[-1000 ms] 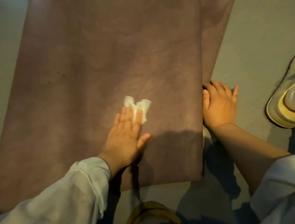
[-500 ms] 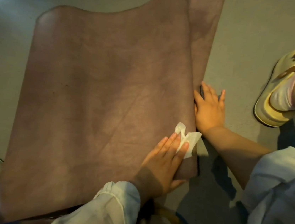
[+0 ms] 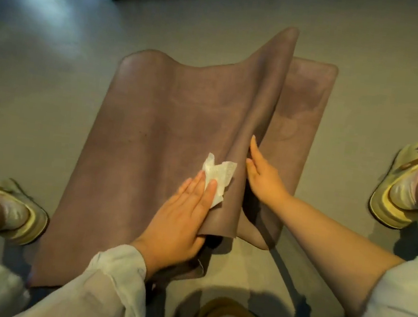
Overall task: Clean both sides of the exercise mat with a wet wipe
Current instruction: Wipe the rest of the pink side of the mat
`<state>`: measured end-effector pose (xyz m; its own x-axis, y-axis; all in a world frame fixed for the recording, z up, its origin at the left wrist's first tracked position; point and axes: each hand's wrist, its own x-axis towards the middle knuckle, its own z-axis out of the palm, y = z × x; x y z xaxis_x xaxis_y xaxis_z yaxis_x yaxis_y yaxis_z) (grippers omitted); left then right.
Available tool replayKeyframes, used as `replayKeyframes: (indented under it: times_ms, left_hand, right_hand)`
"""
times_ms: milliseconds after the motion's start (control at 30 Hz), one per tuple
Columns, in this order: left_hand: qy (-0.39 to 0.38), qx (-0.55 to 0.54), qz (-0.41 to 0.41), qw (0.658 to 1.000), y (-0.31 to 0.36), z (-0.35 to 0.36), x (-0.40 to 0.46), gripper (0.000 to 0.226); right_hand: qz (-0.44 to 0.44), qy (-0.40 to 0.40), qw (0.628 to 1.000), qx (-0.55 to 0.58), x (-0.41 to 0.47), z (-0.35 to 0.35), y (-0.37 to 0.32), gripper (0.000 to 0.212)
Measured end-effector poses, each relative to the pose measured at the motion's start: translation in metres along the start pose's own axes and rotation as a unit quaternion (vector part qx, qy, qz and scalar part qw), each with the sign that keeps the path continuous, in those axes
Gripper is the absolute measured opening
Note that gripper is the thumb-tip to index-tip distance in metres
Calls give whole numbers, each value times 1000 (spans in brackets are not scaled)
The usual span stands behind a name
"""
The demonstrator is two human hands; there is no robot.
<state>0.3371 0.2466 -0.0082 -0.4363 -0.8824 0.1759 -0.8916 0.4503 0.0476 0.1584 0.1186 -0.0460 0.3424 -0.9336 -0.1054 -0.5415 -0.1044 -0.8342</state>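
My left hand [image 3: 181,221] presses flat, fingers straight, on the crumpled white wet wipe [image 3: 217,176], pinning it to the raised flap of the thin, floppy, matte brown exercise mat [image 3: 158,136]. My right hand [image 3: 262,176], fingers straight, props that flap from beneath. I judge the underside half-wiped; the rest remains. The mat lies on the smooth grey floor [image 3: 55,73].

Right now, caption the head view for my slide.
Left hand presses a wet wipe on the folded-over exercise mat; right hand steadies its raised edge.
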Motion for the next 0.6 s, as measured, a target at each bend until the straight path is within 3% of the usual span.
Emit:
replayKeyframes:
  times_ms: [100, 233, 333, 467, 600]
  left_hand:
    - [0, 37, 32, 999, -21, -21, -1, 97]
    - [-105, 141, 12, 984, -41, -35, -2, 97]
    - [-196, 163, -62, 965, -54, -28, -14, 77]
    - [-100, 146, -65, 982, -65, -14, -16, 82]
    - [-234, 177, -164, 942, -69, -11, -9, 65]
  right_hand:
    - [-59, -42, 997, -34, 1, 20, -20, 58]
    - [-119, -115, 983, -83, -7, 53, -40, 64]
    - [-85, -126, 979, -137, -19, 63, -44, 83]
    - [-24, -144, 961, -233, -42, 70, -28, 112]
    - [50, -164, 948, -267, -53, 72, -4, 115]
